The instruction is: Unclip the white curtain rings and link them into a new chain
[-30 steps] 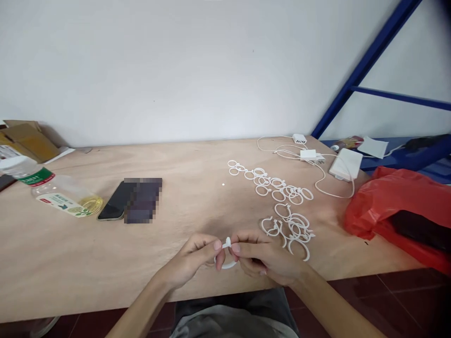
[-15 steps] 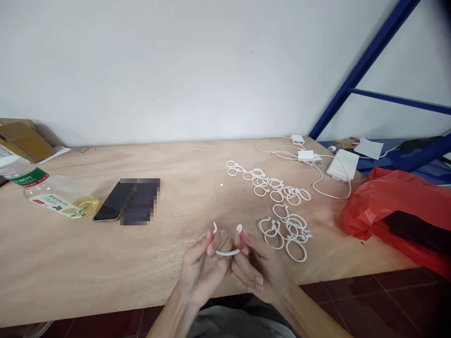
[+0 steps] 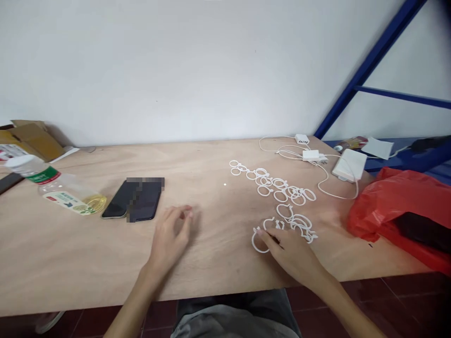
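My right hand (image 3: 289, 249) pinches a white plastic ring (image 3: 254, 244) near its small clasp, low over the table at the lower pile. Beside and partly beneath that hand lie several more white rings (image 3: 301, 220), some of them gapped open and overlapping. Further back, another cluster of white rings (image 3: 264, 190) stretches in a loose diagonal line. Over bare wood to the left, my left hand (image 3: 171, 234) has its fingers loosely curved, the thumb apart from them, and nothing visible in it. Two dark phones (image 3: 116, 199) lie just beyond it.
A clear bottle (image 3: 58, 192) with a green label leans at the left, near a cardboard box (image 3: 38, 141). White chargers (image 3: 310, 155) and cables lie at the back right. A red plastic bag (image 3: 380, 202) covers the right table end. A blue metal frame (image 3: 369, 70) rises behind.
Both hands were together, spreading a white ring's ends apart. Now they are separated: my left hand has moved left without the ring, and my right hand is at the lower pile holding a ring.
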